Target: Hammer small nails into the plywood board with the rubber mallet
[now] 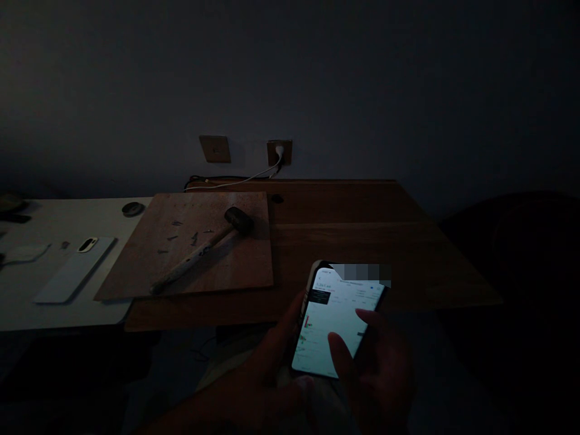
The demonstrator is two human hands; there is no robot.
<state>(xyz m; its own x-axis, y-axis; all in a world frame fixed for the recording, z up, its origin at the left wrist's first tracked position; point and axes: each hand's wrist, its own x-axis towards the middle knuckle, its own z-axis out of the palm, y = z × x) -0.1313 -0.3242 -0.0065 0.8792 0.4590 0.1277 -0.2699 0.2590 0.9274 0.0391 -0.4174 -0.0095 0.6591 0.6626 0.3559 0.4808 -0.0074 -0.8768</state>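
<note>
A lit smartphone in a dark-edged case is tilted in front of me, its pale screen showing small text and a chart. Along its left side and lower edge, my left hand grips it. My right hand is at the screen's right side, thumb and index finger spread apart over the glass; whether they touch it, I cannot tell. Dim light hides the other fingers of that hand. Behind the phone, a hammer with a dark head lies diagonally on a wooden board, beside several nails.
The board rests across a white table and a brown wooden table. On the white surface lie a second phone, face down, and a round dark tin. A white cable runs from the wall socket.
</note>
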